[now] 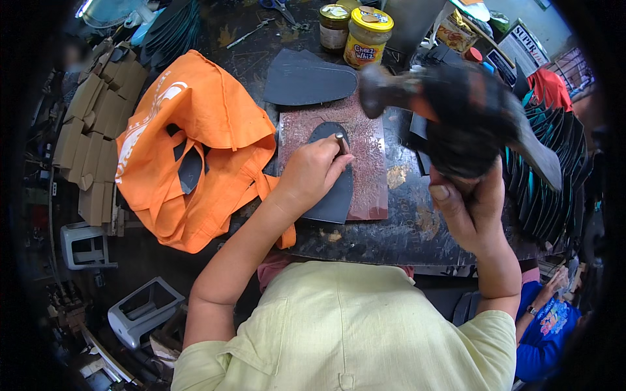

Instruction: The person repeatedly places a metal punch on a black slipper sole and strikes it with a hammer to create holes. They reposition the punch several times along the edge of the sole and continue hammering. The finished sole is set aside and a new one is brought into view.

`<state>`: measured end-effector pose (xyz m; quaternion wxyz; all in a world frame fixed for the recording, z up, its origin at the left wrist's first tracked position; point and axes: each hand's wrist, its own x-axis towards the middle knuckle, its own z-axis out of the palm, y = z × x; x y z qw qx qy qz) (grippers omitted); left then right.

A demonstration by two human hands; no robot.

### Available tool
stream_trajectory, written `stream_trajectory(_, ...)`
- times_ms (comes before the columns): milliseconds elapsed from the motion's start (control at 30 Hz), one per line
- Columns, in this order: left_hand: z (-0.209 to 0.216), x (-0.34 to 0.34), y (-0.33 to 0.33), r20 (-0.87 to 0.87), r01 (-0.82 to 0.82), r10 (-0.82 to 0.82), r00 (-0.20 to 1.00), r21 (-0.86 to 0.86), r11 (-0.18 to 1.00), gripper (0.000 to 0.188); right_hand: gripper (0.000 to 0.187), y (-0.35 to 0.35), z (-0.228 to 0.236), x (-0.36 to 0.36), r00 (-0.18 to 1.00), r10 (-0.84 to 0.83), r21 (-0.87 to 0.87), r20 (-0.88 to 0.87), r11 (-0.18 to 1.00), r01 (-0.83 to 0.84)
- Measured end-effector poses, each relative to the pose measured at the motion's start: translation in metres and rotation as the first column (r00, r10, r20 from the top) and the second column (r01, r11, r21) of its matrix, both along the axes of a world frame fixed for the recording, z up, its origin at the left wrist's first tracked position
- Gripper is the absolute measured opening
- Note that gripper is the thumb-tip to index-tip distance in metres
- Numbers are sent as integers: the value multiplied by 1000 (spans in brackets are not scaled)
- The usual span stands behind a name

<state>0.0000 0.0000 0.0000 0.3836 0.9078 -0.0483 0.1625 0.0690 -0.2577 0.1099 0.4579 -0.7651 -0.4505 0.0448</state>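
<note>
My left hand (pixel 312 171) is closed around a short metal punch (pixel 340 141), which stands on a dark, sole-shaped sheet (pixel 331 203). That sheet lies on a worn reddish board (pixel 373 173) on the dark table. Raised to the right of the board, my right hand (pixel 475 212) grips a hammer (pixel 460 107) with a rounded face and dark wrapping. The hammer is apart from the punch and somewhat blurred; its handle is mostly hidden. Another dark sole-shaped piece (pixel 310 79) overlaps the board's far edge.
An orange cloth bag (pixel 222 107) lies left of the board. Two jars, one with a yellow lid (pixel 370 39), stand at the back near scissors (pixel 279 9). Stacked dark sole pieces (pixel 554 176) fill the right side. A person in a blue shirt (pixel 548 339) is at lower right.
</note>
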Motion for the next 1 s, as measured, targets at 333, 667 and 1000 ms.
stream_trajectory(333,6,-3,-4,39,-18,16,999,50,999,20,52,9,30,1,992,28,-266,121,964,5)
stream_trajectory(667,7,-10,-8,73,4,-7,997,50,999,20,53,10,26,0,987,52,-384,149,923,10)
stream_trajectory(1000,7,-16,-11,149,43,-51,988,52,998,16,57,6,18,-7,991,52,-433,123,901,7)
